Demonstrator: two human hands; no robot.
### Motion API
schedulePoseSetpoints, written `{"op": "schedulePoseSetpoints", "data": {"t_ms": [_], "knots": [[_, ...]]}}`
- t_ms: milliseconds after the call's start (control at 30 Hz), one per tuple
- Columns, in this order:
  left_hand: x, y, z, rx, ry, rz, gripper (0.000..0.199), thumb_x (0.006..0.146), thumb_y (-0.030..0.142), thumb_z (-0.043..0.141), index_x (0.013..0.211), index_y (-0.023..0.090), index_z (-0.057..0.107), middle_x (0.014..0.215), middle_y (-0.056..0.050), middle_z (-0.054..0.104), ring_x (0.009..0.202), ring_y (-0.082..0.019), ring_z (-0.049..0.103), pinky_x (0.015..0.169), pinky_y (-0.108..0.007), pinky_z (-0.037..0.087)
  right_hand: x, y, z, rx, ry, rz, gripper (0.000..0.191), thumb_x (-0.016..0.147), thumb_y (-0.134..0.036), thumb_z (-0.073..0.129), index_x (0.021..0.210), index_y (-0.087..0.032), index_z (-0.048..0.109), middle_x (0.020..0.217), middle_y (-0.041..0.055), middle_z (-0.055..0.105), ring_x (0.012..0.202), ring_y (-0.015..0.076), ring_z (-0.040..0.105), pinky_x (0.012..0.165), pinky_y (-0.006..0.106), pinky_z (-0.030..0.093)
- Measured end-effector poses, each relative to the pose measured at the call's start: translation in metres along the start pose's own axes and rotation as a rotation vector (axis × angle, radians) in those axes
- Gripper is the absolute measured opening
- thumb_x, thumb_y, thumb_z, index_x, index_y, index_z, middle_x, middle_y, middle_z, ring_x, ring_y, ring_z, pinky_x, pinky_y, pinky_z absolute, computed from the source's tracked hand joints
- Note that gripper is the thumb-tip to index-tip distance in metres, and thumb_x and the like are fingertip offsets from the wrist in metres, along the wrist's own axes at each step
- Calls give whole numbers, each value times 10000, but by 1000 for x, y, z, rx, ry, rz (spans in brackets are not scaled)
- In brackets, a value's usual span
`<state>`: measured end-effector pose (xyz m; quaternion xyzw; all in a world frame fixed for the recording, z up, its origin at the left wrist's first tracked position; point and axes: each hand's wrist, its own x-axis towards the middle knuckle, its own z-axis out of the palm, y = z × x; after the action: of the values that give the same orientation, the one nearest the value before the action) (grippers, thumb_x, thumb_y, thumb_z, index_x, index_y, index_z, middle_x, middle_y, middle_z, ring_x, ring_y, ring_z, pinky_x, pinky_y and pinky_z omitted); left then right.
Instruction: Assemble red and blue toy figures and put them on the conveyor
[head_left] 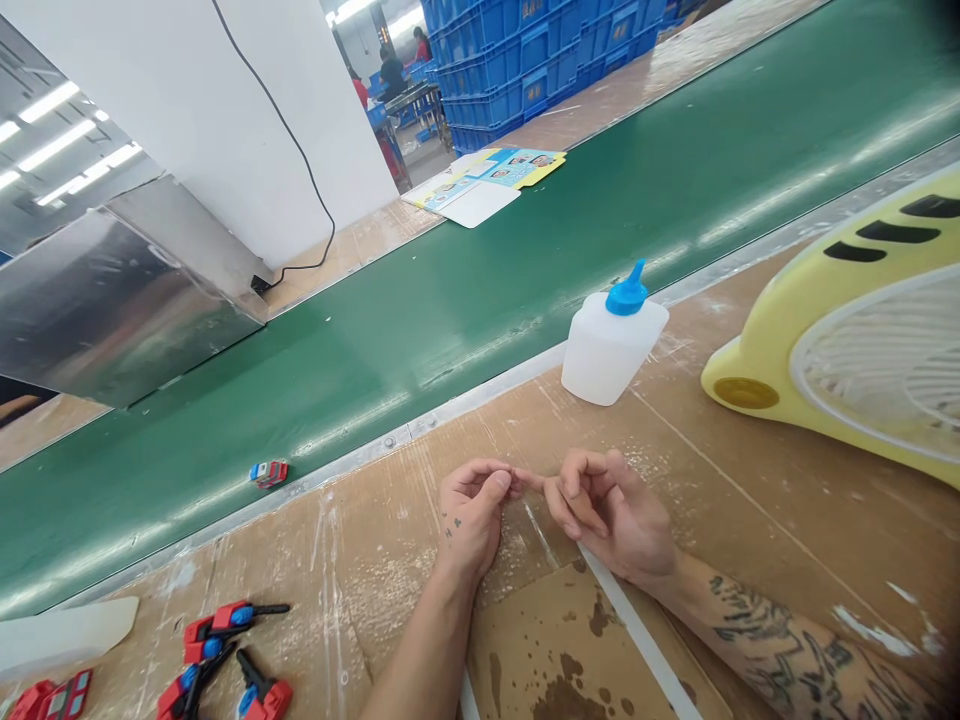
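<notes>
My left hand (469, 510) and my right hand (611, 510) rest on the cardboard-covered bench (750, 480), their fingertips touching each other in the middle. The fingers of both are curled; whether something tiny sits between the fingertips cannot be made out. A white squeeze bottle with a blue nozzle cap (611, 340) stands just beyond my right hand, near the belt's edge. A small red and blue toy car (268, 473) lies on the green conveyor belt (450, 300), to the left of my left hand.
A yellow fan (862, 350) lies at the right. Red and blue toy parts (225, 660) lie at the bottom left beside a white tray (67, 630). A steel housing (112, 300) covers the belt at left. Printed cartons (487, 175), blue crates (540, 50) and other people stand beyond.
</notes>
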<state>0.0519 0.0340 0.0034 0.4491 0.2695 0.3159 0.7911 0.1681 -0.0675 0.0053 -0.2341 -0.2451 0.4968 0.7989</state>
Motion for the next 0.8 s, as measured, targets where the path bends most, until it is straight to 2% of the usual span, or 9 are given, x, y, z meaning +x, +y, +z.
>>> {"op": "schedulePoseSetpoints", "data": {"t_ms": [533, 800], "knots": [[0, 1, 2, 51, 10, 24, 119, 770, 262, 772, 798, 159, 720, 711, -25, 684, 653, -104, 581, 675, -225, 461, -3, 1, 2, -88, -19, -52, 452, 963, -528, 436, 730, -200, 644, 387, -90, 322, 441, 144, 464, 1040, 576, 364], [-1, -3, -2, 184, 20, 75, 123, 839, 288, 706, 834, 165, 694, 718, -23, 669, 669, -116, 573, 683, -234, 450, -7, 5, -2, -158, -27, -54, 451, 956, -540, 444, 742, -200, 647, 401, -88, 328, 436, 146, 448, 988, 565, 415]]}}
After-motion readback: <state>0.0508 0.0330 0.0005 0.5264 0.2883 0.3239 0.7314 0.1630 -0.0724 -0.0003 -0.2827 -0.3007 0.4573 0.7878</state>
